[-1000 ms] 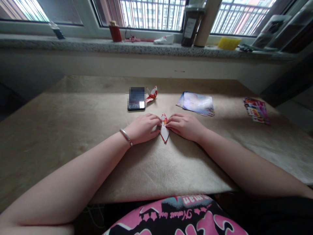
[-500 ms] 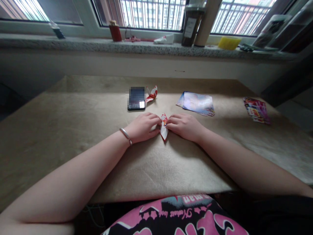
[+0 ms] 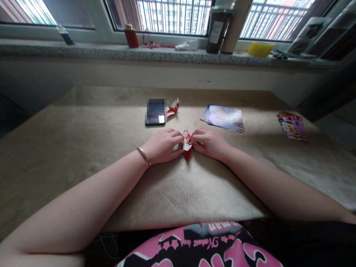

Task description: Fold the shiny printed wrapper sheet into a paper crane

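Note:
A small folded piece of red and white paper [image 3: 187, 146] lies on the tan table [image 3: 83, 148] between my two hands. My left hand [image 3: 164, 145], with a silver bangle on its wrist, pinches the paper's left side with curled fingers. On the paper's right side, my right hand [image 3: 208, 142] pinches it with thumb and fingertips. The paper's lower tip shows red and points toward me.
A phone [image 3: 155, 111] lies beyond my hands with another folded red and white paper figure [image 3: 172, 106] beside it. A stack of printed sheets [image 3: 224, 117] lies to the right, more colourful sheets [image 3: 292, 125] farther right. Jars and small items stand on the windowsill [image 3: 167, 53].
The white flap of the paper has been folded upward, so the piece looks shorter and its lower tip now shows red. Both hands stayed in place on it.

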### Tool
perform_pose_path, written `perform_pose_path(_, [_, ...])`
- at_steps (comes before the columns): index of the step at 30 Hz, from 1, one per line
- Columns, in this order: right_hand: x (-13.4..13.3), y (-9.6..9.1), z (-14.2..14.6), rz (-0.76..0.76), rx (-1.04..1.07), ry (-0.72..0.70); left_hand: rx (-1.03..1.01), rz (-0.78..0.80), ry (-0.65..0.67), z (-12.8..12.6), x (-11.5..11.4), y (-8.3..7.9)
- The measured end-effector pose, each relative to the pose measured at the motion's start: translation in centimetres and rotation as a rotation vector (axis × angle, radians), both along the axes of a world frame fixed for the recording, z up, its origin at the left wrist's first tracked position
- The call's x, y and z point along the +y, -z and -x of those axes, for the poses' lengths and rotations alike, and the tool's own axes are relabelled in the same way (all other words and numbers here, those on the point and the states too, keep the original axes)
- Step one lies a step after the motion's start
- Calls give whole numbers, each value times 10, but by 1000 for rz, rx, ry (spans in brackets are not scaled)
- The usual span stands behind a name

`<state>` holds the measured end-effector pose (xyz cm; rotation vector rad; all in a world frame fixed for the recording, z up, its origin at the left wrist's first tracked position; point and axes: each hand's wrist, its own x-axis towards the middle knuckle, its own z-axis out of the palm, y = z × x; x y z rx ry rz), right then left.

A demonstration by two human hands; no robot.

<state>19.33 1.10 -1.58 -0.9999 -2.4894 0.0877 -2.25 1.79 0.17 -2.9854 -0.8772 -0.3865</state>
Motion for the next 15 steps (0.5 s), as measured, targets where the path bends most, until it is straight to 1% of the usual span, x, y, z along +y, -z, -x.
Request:
perform_pose_path(4, [0,1,1,16,15,15,19,-85,22,-1,2,2])
perform_pose_path(7, [0,0,1,-1,-8,29,55,-159,50,-3,3,2])
perform_pose_path(12, [-5,-5,4,-86,-123,76,77,-245,25,-6,4,3])
perform_pose_path(15, [-8,-7,6,-106,-172,104,57,-243,4,-7,4,5])
